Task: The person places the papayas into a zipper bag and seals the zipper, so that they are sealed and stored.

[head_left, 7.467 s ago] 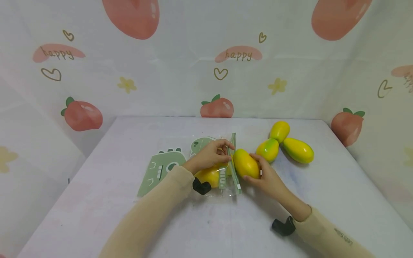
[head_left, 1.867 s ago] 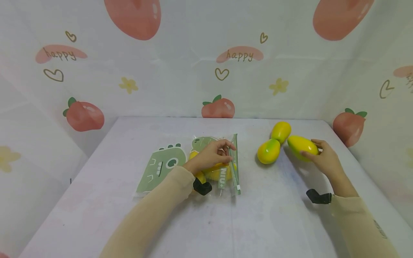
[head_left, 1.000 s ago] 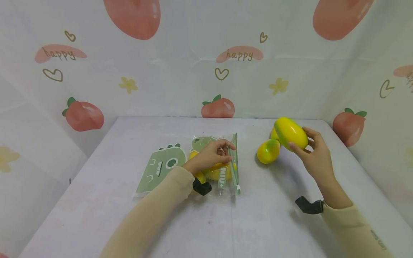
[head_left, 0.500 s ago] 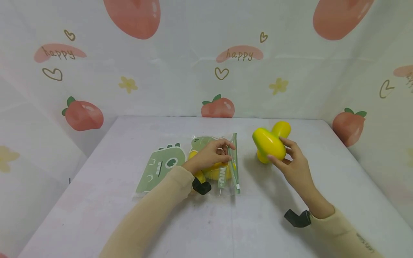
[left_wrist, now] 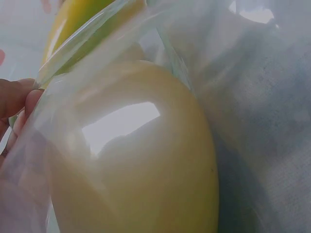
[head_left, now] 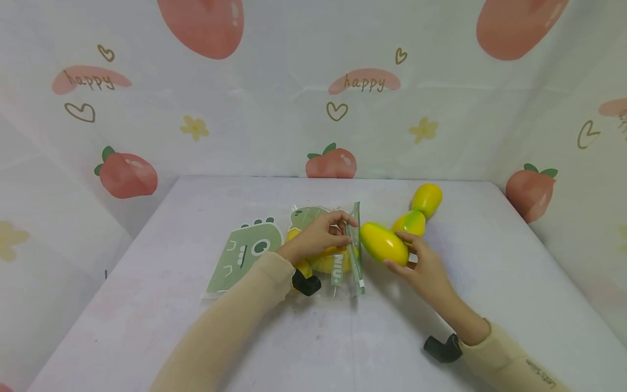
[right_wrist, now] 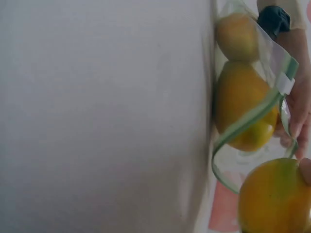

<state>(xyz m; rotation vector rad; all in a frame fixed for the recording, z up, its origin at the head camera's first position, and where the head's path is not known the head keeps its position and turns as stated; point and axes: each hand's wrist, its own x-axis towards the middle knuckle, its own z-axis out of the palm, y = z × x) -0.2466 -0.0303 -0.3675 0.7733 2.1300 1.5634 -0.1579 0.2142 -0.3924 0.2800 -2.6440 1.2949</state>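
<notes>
A clear zip bag (head_left: 337, 272) with green cartoon print lies mid-table, its green-edged mouth facing right. Thumb and finger of my left hand (head_left: 318, 235) pinch the film at that mouth, holding it apart. Yellow mangoes (right_wrist: 245, 109) show through the plastic in the right wrist view; one mango (left_wrist: 141, 160) fills much of the left wrist view. My right hand (head_left: 425, 267) grips another yellow-green mango (head_left: 383, 243) by its right end, with its far end right at the bag's opening. Part of the bag is hidden under my left hand and forearm.
Two more mangoes, a nearer one (head_left: 410, 222) and a farther one (head_left: 427, 199), lie end to end behind my right hand. Left of the bag's mangoes is a flat green monster print (head_left: 245, 258). A fruit-patterned cloth (head_left: 274, 125) hangs behind the table (head_left: 220, 196).
My right hand has lifted a mango from the far right and carried it left to the bag's mouth. The mango held there 7.5 s ago is inside the bag. My left hand stays put.
</notes>
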